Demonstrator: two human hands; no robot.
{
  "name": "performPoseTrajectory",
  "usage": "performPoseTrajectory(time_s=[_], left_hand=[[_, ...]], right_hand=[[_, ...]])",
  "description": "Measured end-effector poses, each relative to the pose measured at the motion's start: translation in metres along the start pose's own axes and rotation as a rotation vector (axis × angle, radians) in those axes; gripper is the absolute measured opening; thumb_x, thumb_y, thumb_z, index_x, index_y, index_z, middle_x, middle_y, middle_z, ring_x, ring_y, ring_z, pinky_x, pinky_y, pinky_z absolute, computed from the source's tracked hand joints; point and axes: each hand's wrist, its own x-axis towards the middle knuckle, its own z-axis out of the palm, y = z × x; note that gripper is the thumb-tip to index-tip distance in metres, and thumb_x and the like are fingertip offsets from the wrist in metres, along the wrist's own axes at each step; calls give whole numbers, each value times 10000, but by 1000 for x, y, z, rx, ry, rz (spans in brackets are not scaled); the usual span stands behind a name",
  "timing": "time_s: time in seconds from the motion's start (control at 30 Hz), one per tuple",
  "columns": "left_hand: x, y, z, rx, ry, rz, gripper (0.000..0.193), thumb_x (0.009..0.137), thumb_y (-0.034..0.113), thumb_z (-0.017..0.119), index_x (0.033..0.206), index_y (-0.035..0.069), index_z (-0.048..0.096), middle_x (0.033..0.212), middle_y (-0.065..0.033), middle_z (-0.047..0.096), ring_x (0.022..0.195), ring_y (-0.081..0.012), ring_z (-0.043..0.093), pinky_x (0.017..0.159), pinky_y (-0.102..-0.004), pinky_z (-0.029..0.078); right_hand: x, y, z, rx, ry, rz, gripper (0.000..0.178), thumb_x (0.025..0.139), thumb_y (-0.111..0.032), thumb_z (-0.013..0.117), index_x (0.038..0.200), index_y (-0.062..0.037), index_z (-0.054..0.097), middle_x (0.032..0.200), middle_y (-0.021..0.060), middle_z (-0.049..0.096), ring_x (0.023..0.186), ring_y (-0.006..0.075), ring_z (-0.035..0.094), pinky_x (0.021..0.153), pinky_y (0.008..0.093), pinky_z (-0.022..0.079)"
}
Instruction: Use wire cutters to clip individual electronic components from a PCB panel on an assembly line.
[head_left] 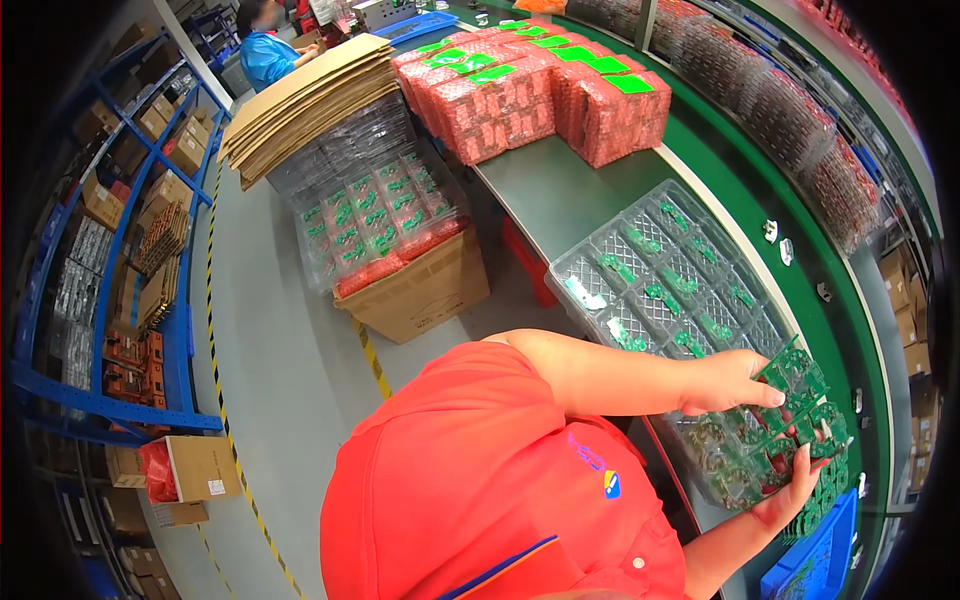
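Note:
My left hand (738, 382) is closed on the near edge of a green circuit board (797, 374), thumb on top. Just below it, my right hand (797, 484) has its fingers bent around another section of green board (824, 428). Whether the two sections are one panel or separate boards I cannot tell. Under and beside my hands lies a stack of green boards (722, 462). A clear plastic tray (592, 262) with several compartments, some holding small green boards (662, 296), sits beyond my left forearm.
A blue bin (800, 565) stands near my right forearm. Past the tray runs a green conveyor belt (846, 335) with small white parts (786, 251). Pink bubble-wrapped bundles (612, 110) sit at the bench's far end. A carton (425, 290) bears filled trays, and a person (268, 60) is further off.

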Motion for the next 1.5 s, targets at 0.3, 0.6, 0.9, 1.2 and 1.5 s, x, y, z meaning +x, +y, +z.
performPoseTrajectory(time_s=[0.3, 0.6, 0.9, 1.2, 1.5], left_hand=[[5, -7, 4, -301, 58, -38, 312, 871, 298, 579, 1055, 46, 590, 989, -32, 617, 869, -137, 568, 778, -312, 473], [6, 25, 3, -339, 510, -261, 395, 838, 447, 558, 1091, 144, 556, 1002, -64, 521, 904, -274, 525, 735, -476, 453], [14, 5, -25, -382, 421, -23, 389, 911, 369, 473, 1141, 56, 502, 1041, -115, 549, 972, -275, 545, 852, -440, 486], [16, -28, -17, -429, 472, -62, 333, 944, 273, 412, 1150, 16, 465, 1119, -142, 543, 1038, -273, 524, 899, -454, 447], [11, -40, 1, -442, 440, -33, 293, 941, 207, 424, 1146, 3, 465, 1174, -114, 515, 1063, -253, 509, 902, -446, 446]], right_hand=[[17, 13, -13, 679, -313, 297, 323, 925, -227, 462, 1137, 5, 538, 1021, 109, 635, 932, 206, 613, 869, 388, 474], [12, 26, -1, 232, 66, 138, 448, 918, -314, 449, 1273, -42, 427, 1260, 102, 483, 1094, 227, 487, 904, 408, 408], [-16, 14, -34, 625, 99, 184, 493, 853, -242, 512, 1255, 16, 391, 1297, 176, 418, 1095, 245, 478, 928, 411, 396], [-72, 9, -16, -1213, -49, -473, 602, 649, -25, 683, 1223, -58, 506, 1000, 127, 568, 888, 277, 562, 789, 332, 438], [-69, 21, -11, -1629, 24, -518, 582, 661, -71, 674, 1214, -96, 497, 1058, 96, 525, 935, 267, 518, 797, 375, 396]])
